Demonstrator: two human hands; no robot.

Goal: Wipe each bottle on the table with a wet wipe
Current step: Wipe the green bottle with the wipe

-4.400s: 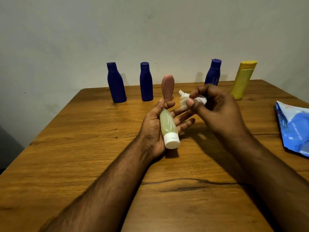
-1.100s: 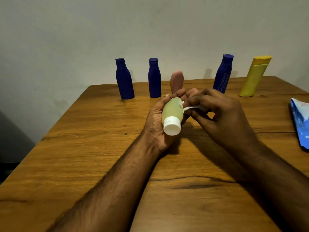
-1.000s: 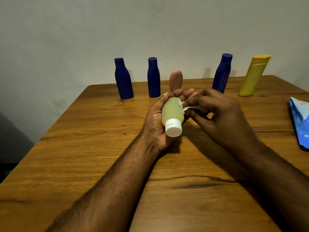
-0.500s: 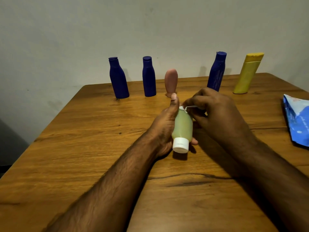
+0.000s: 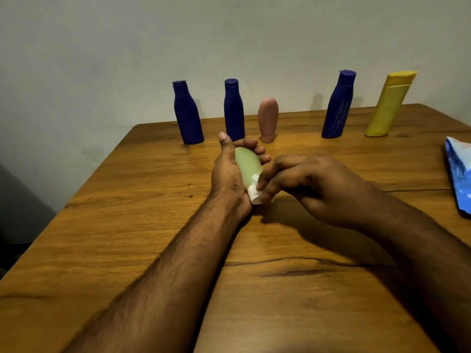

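The left hand (image 5: pixel 226 171) grips a pale green bottle (image 5: pixel 248 165) near the middle of the wooden tabletop (image 5: pixel 127 212). Its thumb lies along the bottle's 9 o'clock side and its fingers (image 5: pixel 257 149) curl round the far end, so the bottle is clamped in the palm and lies nearly flat, its long axis running from 11 o'clock to 5 o'clock. Whether the bottle touches the wood cannot be told.

The right hand (image 5: pixel 313 186) comes in from 3 o'clock. Its fingers are bunched together, pinching a small white wet wipe (image 5: pixel 254 194) and pressing it against the near end of the green bottle, where the cap sits; the wipe and fingertips hide most of the cap.

Along the far edge of the tabletop, toward 12 o'clock, five more bottles stand in a row against the pale wall. From 10 o'clock toward 2 o'clock they are: a dark blue bottle (image 5: pixel 188 113), a second dark blue bottle (image 5: pixel 234 110), a short pink tube (image 5: pixel 267 118) standing on its cap, a third dark blue bottle (image 5: pixel 339 105) and a yellow bottle (image 5: pixel 388 104) with a darker yellow cap. The pink tube stands just beyond the left hand's fingertips, apart from them.

At 3 o'clock, on the right edge of the view, a blue and white wipe packet (image 5: pixel 458 174) lies flat on the tabletop, partly cut off.
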